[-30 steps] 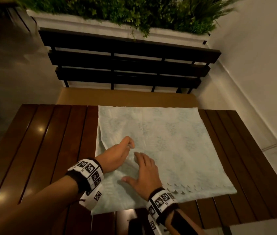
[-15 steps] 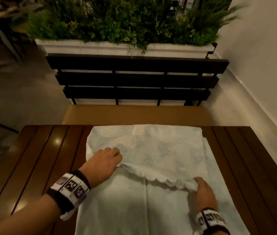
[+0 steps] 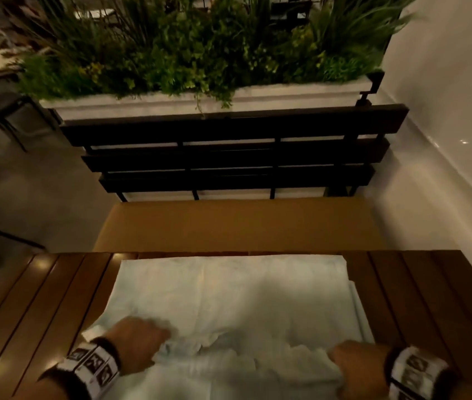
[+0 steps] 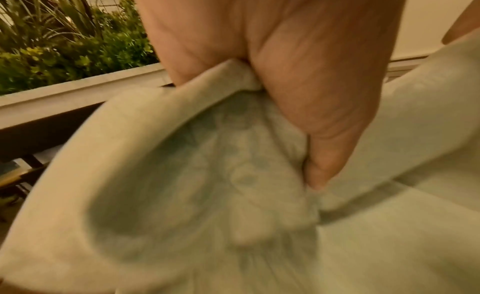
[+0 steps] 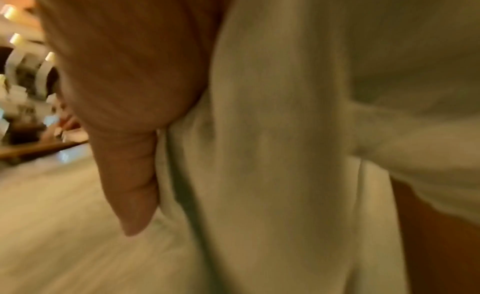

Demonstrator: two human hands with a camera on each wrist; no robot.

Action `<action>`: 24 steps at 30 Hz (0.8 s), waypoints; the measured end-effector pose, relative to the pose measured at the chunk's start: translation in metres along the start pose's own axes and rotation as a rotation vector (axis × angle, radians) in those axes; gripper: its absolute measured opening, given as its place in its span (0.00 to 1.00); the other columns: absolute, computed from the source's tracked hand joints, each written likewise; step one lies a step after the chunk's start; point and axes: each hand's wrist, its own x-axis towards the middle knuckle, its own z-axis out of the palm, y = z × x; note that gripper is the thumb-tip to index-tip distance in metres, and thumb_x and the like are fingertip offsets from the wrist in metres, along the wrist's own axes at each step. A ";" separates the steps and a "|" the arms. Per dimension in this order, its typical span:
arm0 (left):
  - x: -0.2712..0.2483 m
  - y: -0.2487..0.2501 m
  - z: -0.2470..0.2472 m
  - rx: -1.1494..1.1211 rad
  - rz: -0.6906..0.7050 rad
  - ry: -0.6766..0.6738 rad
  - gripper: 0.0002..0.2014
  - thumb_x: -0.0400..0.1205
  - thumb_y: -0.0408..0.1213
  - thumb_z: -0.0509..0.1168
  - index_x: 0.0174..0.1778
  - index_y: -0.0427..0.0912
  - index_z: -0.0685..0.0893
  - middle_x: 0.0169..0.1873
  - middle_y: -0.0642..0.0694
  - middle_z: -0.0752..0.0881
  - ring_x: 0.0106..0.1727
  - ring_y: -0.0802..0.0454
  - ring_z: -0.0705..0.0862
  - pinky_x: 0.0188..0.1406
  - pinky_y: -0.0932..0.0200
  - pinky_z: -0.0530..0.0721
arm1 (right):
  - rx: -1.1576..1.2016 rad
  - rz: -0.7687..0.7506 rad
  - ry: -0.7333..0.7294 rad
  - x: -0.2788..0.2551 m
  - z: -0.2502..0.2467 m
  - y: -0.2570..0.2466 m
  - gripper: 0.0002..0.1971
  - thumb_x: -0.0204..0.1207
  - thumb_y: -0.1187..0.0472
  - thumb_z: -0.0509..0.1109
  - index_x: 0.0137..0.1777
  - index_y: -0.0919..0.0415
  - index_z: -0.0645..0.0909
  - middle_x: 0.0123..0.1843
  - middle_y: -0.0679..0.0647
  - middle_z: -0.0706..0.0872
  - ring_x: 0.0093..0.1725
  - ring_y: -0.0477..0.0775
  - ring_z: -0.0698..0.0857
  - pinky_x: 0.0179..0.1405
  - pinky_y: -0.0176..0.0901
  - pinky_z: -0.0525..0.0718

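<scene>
**Both hands grip the near fold of the cloth**

A pale mint-green cloth with a faint leafy print and a scalloped hem (image 3: 229, 295) lies spread on a dark brown slatted wooden table (image 3: 41, 298), its far edge running along the table's far side. The near part of the cloth is doubled over into a rumpled fold, and the scalloped hem runs between the two hands.

The left hand (image 3: 139, 340) sits at the left end of this fold, knuckles up. In the left wrist view the thumb (image 4: 311, 113) and curled fingers pinch a bunched ridge of fabric, which drapes down and away below the palm. The right hand (image 3: 356, 362) sits at the right end of the fold, near the cloth's right edge, fingers curled down into the fabric. In the blurred right wrist view the thumb (image 5: 127, 175) lies against a thick roll of cloth that runs through the hand. The gripped fold is lifted slightly off the layer below, while the rest of the cloth lies flat ahead of the hands.

Beyond the table stands a bench with a tan seat (image 3: 237, 223) and a dark slatted back, and behind it a white planter box (image 3: 286, 96) full of green foliage.
</scene>
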 end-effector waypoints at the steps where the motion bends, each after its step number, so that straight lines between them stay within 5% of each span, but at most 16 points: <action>1: 0.010 -0.008 -0.018 0.011 -0.038 0.003 0.27 0.83 0.50 0.60 0.79 0.57 0.66 0.74 0.48 0.78 0.72 0.44 0.79 0.71 0.49 0.76 | -0.041 -0.034 0.019 0.005 -0.022 0.002 0.17 0.84 0.53 0.68 0.70 0.57 0.82 0.72 0.62 0.85 0.68 0.61 0.84 0.65 0.45 0.82; 4: 0.049 -0.053 -0.081 0.032 -0.248 0.220 0.20 0.84 0.50 0.58 0.73 0.56 0.73 0.64 0.46 0.85 0.63 0.43 0.85 0.61 0.50 0.83 | -0.011 0.023 0.368 0.000 -0.100 0.013 0.13 0.83 0.58 0.69 0.66 0.59 0.84 0.61 0.63 0.90 0.58 0.65 0.88 0.50 0.42 0.82; 8: 0.088 -0.096 -0.134 -0.096 -0.380 0.719 0.12 0.79 0.49 0.63 0.59 0.56 0.78 0.43 0.47 0.90 0.43 0.42 0.90 0.39 0.52 0.86 | 0.115 0.094 1.098 -0.002 -0.204 0.007 0.11 0.86 0.52 0.64 0.62 0.50 0.84 0.54 0.62 0.91 0.50 0.68 0.88 0.41 0.47 0.79; 12: 0.116 -0.099 -0.115 -0.123 -0.322 0.637 0.10 0.82 0.47 0.59 0.59 0.54 0.77 0.46 0.46 0.90 0.44 0.42 0.90 0.38 0.51 0.86 | -0.047 0.170 0.948 0.029 -0.216 -0.001 0.11 0.82 0.46 0.63 0.57 0.45 0.84 0.52 0.56 0.92 0.48 0.63 0.89 0.46 0.50 0.87; 17: 0.149 -0.099 -0.073 -0.156 -0.204 0.305 0.18 0.84 0.50 0.58 0.69 0.54 0.73 0.64 0.48 0.84 0.62 0.43 0.85 0.52 0.51 0.82 | -0.054 0.269 0.672 0.072 -0.193 0.010 0.08 0.81 0.47 0.67 0.56 0.43 0.84 0.51 0.52 0.90 0.52 0.59 0.89 0.52 0.49 0.89; 21: 0.175 -0.113 -0.054 -0.247 -0.134 0.138 0.22 0.81 0.54 0.62 0.71 0.54 0.73 0.67 0.47 0.82 0.66 0.43 0.82 0.62 0.50 0.83 | -0.082 0.316 0.496 0.121 -0.183 0.029 0.05 0.73 0.45 0.69 0.40 0.41 0.76 0.46 0.48 0.86 0.52 0.58 0.89 0.51 0.48 0.87; 24: 0.174 -0.124 -0.055 -0.259 -0.111 0.088 0.24 0.81 0.54 0.63 0.73 0.53 0.73 0.69 0.47 0.81 0.67 0.44 0.81 0.66 0.48 0.81 | -0.125 0.352 0.452 0.124 -0.190 0.027 0.06 0.72 0.46 0.69 0.45 0.45 0.79 0.56 0.53 0.90 0.55 0.60 0.88 0.56 0.51 0.88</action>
